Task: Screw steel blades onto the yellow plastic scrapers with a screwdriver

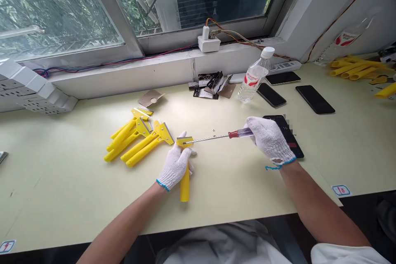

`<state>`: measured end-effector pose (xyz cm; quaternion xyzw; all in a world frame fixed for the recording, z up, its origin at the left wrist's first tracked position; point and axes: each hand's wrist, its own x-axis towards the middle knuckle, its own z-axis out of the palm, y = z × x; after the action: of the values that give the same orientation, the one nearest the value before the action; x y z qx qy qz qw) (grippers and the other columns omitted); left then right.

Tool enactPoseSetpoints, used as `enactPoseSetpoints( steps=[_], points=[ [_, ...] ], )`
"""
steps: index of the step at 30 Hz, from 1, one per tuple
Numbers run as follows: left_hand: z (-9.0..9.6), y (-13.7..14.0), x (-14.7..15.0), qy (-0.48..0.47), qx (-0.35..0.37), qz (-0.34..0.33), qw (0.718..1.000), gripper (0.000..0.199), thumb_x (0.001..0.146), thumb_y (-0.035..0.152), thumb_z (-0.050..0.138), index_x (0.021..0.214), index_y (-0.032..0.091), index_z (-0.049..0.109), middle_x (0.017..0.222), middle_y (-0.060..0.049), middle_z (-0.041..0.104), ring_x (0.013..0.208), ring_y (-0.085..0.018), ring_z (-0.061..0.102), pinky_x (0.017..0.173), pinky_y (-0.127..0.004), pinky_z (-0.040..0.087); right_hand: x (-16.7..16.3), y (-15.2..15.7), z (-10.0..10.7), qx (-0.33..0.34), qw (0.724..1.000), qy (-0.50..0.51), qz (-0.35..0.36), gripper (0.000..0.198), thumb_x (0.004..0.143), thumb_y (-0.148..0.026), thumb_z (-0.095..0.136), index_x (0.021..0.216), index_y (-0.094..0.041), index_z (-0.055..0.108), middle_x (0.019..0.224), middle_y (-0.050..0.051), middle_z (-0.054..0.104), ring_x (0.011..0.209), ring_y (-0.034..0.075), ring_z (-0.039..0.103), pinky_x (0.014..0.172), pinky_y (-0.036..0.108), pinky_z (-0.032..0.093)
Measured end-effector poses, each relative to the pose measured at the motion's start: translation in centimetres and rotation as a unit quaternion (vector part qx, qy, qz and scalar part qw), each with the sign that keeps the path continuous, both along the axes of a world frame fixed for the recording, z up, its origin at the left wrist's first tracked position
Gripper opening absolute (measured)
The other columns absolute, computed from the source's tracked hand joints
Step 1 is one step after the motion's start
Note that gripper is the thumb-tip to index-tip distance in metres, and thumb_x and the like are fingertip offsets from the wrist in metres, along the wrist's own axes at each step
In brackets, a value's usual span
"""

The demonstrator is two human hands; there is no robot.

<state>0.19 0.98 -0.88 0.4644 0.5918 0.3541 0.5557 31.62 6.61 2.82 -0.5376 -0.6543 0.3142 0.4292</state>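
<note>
Clearly, the yellow scraper (185, 184) lies clasped within the left fingers (186, 154).

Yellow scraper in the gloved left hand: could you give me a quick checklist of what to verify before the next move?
1. Left hand gripping the yellow scraper: ok, around it just below the head.
2. Right hand holding the screwdriver by its handle: ok.
3. Screwdriver tip at the scraper's head: ok.
4. Tip seated in a screw: cannot tell, too small.
5. Right glove cuff tidy: not ok, a loose blue thread hangs off.
6. Water bottle capped: ok.
</note>
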Motion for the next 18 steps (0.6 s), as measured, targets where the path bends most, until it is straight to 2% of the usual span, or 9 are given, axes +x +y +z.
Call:
enactPoseSetpoints(
  steps=[3, 5, 8, 10, 12, 14, 16, 18],
  points=[
    [0.2, -0.1, 0.0, 0.005, 0.003, -0.006, 1.0, 0.089, 0.102, 0.033, 0.056, 0.18, 0.025, 0.015, 0.108, -0.006, 0.076, 0.051, -0.015, 0.07, 0.048, -0.033, 0.064, 0.0, 0.0, 0.4, -0.003, 0.999, 0.05, -0.002, 0.031, 0.104, -0.047, 0.066, 0.082, -0.024, 0.067, 0.072, 0.001, 0.062, 0.064, 0.017, 0.054, 0.06, 0.033, 0.043],
    [0.3, -0.2, 0.0, 0.008, 0.003, -0.012, 1.0, 0.089, 0.102, 0.033, 0.055, 0.181, 0.024, 0.016, 0.108, -0.006, 0.076, 0.051, -0.015, 0.069, 0.049, -0.032, 0.064, -0.3, -0.2, 0.8, -0.012, 0.993, 0.119, 0.01, 0.013, 0.094, -0.038, 0.075, 0.095, -0.024, 0.073, 0.089, 0.003, 0.071, 0.079, 0.019, 0.064, 0.072, 0.033, 0.051],
    [0.5, -0.2, 0.1, 0.011, 0.003, -0.022, 1.0, 0.091, 0.101, 0.033, 0.056, 0.181, 0.023, 0.015, 0.108, -0.006, 0.077, 0.051, -0.015, 0.07, 0.049, -0.032, 0.064, -0.7, -0.5, 1.4, -0.057, 0.972, 0.226, 0.016, 0.028, 0.08, -0.03, 0.083, 0.106, -0.025, 0.074, 0.102, 0.004, 0.073, 0.091, 0.021, 0.069, 0.08, 0.033, 0.056],
    [0.6, -0.2, 0.2, 0.012, 0.002, -0.016, 1.0, 0.092, 0.099, 0.034, 0.058, 0.181, 0.023, 0.015, 0.106, -0.006, 0.078, 0.051, -0.015, 0.069, 0.049, -0.031, 0.063, -0.9, -0.5, 1.7, -0.089, 0.96, 0.264, 0.037, 0.038, 0.076, -0.036, 0.084, 0.111, -0.025, 0.074, 0.107, 0.007, 0.075, 0.094, 0.024, 0.071, 0.08, 0.036, 0.059],
    [0.6, -0.1, 0.3, 0.006, -0.002, -0.008, 1.0, 0.093, 0.099, 0.033, 0.058, 0.181, 0.023, 0.016, 0.106, -0.006, 0.078, 0.05, -0.014, 0.069, 0.048, -0.03, 0.062, -0.9, -0.5, 1.9, -0.11, 0.963, 0.241, 0.049, 0.039, 0.082, -0.051, 0.079, 0.11, -0.025, 0.073, 0.103, 0.01, 0.077, 0.091, 0.028, 0.074, 0.074, 0.04, 0.06],
    [0.6, -0.1, 0.5, -0.004, -0.005, -0.006, 1.0, 0.091, 0.099, 0.032, 0.056, 0.181, 0.024, 0.017, 0.109, -0.007, 0.078, 0.05, -0.013, 0.068, 0.046, -0.028, 0.06, -0.8, -0.3, 2.0, -0.112, 0.979, 0.166, 0.026, 0.039, 0.09, -0.063, 0.069, 0.1, -0.025, 0.073, 0.087, 0.01, 0.075, 0.079, 0.03, 0.073, 0.065, 0.042, 0.059],
    [0.7, 0.0, 0.5, -0.005, -0.006, -0.007, 1.0, 0.09, 0.098, 0.032, 0.055, 0.18, 0.023, 0.019, 0.11, -0.008, 0.077, 0.05, -0.013, 0.068, 0.045, -0.027, 0.059, -0.6, -0.3, 2.1, -0.102, 0.99, 0.101, -0.002, 0.037, 0.093, -0.063, 0.068, 0.092, -0.026, 0.072, 0.076, 0.009, 0.073, 0.072, 0.031, 0.071, 0.06, 0.044, 0.058],
    [0.7, 0.0, 0.5, 0.001, -0.005, -0.006, 1.0, 0.089, 0.098, 0.032, 0.055, 0.18, 0.022, 0.02, 0.11, -0.008, 0.078, 0.05, -0.014, 0.069, 0.045, -0.027, 0.06, -0.4, -0.3, 2.2, -0.095, 0.992, 0.084, -0.007, 0.029, 0.091, -0.055, 0.073, 0.092, -0.026, 0.073, 0.076, 0.01, 0.074, 0.072, 0.032, 0.071, 0.063, 0.045, 0.059]
  ],
)
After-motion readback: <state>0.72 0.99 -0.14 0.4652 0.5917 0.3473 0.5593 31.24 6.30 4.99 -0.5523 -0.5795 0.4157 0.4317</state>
